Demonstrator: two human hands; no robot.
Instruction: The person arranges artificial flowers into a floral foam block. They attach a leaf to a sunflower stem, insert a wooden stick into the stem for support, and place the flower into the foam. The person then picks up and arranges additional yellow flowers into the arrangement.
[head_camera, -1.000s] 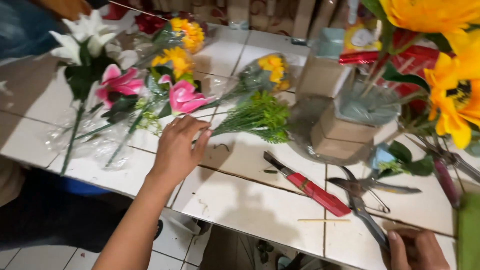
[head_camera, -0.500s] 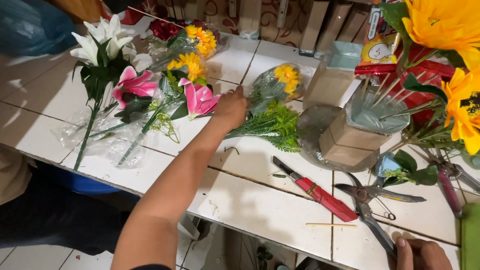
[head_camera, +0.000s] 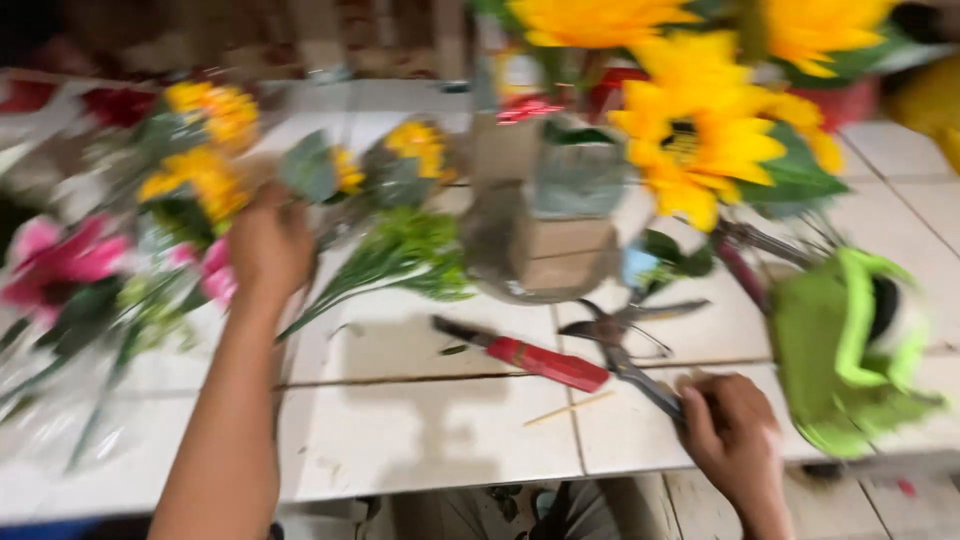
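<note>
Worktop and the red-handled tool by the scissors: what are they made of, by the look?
Worktop: glazed white ceramic tile, likely; square slabs with dark grout lines and a soft sheen. Red-handled tool: dark blade, probably metal; the red grip looks like plastic or a painted coating. Motion blur leaves that open.

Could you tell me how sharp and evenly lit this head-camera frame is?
Head view: motion blur smears everything, worst at the flowers on the left; the left hand and right hand lack crisp edges; the white tiled table is evenly lit, without harsh glare.
</note>
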